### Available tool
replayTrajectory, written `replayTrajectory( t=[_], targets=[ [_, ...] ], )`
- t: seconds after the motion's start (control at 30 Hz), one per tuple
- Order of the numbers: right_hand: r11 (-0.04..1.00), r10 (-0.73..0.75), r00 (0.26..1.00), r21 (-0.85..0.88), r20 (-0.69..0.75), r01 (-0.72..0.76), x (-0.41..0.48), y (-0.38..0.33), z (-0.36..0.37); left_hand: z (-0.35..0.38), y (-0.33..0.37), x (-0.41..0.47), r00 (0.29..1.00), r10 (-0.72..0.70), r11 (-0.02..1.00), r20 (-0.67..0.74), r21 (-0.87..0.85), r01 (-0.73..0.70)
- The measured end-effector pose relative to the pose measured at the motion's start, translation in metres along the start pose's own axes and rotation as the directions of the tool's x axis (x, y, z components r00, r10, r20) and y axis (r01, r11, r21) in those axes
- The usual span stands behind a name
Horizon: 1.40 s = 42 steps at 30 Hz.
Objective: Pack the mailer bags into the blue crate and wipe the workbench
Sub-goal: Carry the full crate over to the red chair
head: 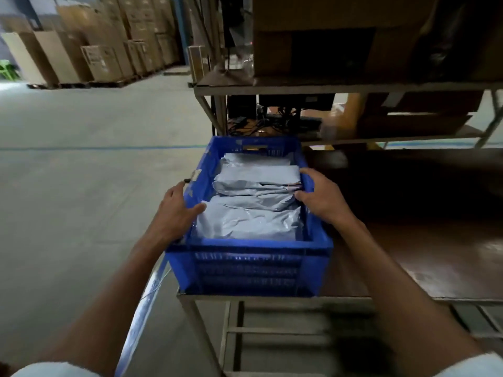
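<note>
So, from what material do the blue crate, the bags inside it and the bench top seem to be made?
The blue crate looks like moulded plastic: slotted, ribbed walls. The mailer bags look like thin grey plastic film: creased, slightly shiny. The workbench top seems to be dark brown board, perhaps laminated wood, faintly glossy; its frame looks like metal.

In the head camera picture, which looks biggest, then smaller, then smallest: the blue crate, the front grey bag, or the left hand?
1. blue crate
2. front grey bag
3. left hand
</note>
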State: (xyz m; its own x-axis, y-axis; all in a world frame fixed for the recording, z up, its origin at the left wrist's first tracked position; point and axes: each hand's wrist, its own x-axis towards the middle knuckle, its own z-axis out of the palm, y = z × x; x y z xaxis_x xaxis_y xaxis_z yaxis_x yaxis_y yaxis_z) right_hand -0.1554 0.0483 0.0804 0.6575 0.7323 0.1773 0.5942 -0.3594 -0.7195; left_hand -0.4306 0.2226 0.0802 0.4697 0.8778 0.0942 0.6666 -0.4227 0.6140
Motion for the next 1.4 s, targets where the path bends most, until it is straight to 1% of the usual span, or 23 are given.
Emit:
replayTrajectory(
  t=[0.1,0.2,0.33,0.43,0.6,0.7,0.83,1.0,1.17,1.27,1.4],
  targets=[
    [0.998,0.059,0.998,-0.02,-0.006,-0.059,-0.022,0.009,-0.001,-0.001,0.001,0.003,0.999,-0.005,1.0,0.054,-0.022,0.006],
    [0.992,0.122,0.992,0.022,0.03,-0.123,-0.038,0.01,0.003,-0.002,0.0,0.005,0.994,-0.019,0.998,0.104,-0.056,0.025],
    [0.988,0.146,0.987,0.047,0.068,-0.15,-0.045,0.015,0.011,-0.001,-0.006,0.008,0.985,-0.021,0.998,0.173,-0.049,0.029],
    [0.98,0.192,0.975,0.027,0.111,-0.196,-0.042,0.016,0.014,0.0,-0.012,0.015,0.974,-0.008,0.999,0.227,-0.038,0.017],
    [0.971,0.24,0.957,-0.045,0.162,-0.236,-0.025,0.009,0.01,0.002,-0.009,0.034,0.963,-0.059,0.997,0.264,-0.04,0.073],
    [0.966,0.253,0.953,-0.091,0.169,-0.24,-0.009,0.001,0.007,0.004,-0.006,0.049,0.959,-0.09,0.996,0.268,-0.001,0.094],
    [0.956,0.287,0.946,-0.111,0.149,-0.272,0.01,0.003,0.011,0.01,-0.004,0.06,0.964,-0.086,0.996,0.252,0.045,0.077],
    [0.961,0.276,0.952,-0.07,0.133,-0.269,0.02,0.007,0.014,0.011,-0.007,0.068,0.964,-0.067,0.996,0.257,-0.032,0.077],
    [0.964,0.264,0.955,-0.063,0.132,-0.258,0.023,0.01,0.015,0.01,-0.01,0.081,0.968,-0.024,0.999,0.251,-0.026,0.031],
    [0.967,0.246,0.96,-0.092,0.129,-0.236,0.021,0.008,0.012,0.011,-0.01,0.082,0.971,-0.001,0.996,0.238,-0.083,0.021],
    [0.964,0.247,0.962,-0.128,0.116,-0.233,0.009,0.009,-0.001,0.016,-0.004,0.07,0.976,0.003,0.973,0.217,-0.225,0.047]
  ],
)
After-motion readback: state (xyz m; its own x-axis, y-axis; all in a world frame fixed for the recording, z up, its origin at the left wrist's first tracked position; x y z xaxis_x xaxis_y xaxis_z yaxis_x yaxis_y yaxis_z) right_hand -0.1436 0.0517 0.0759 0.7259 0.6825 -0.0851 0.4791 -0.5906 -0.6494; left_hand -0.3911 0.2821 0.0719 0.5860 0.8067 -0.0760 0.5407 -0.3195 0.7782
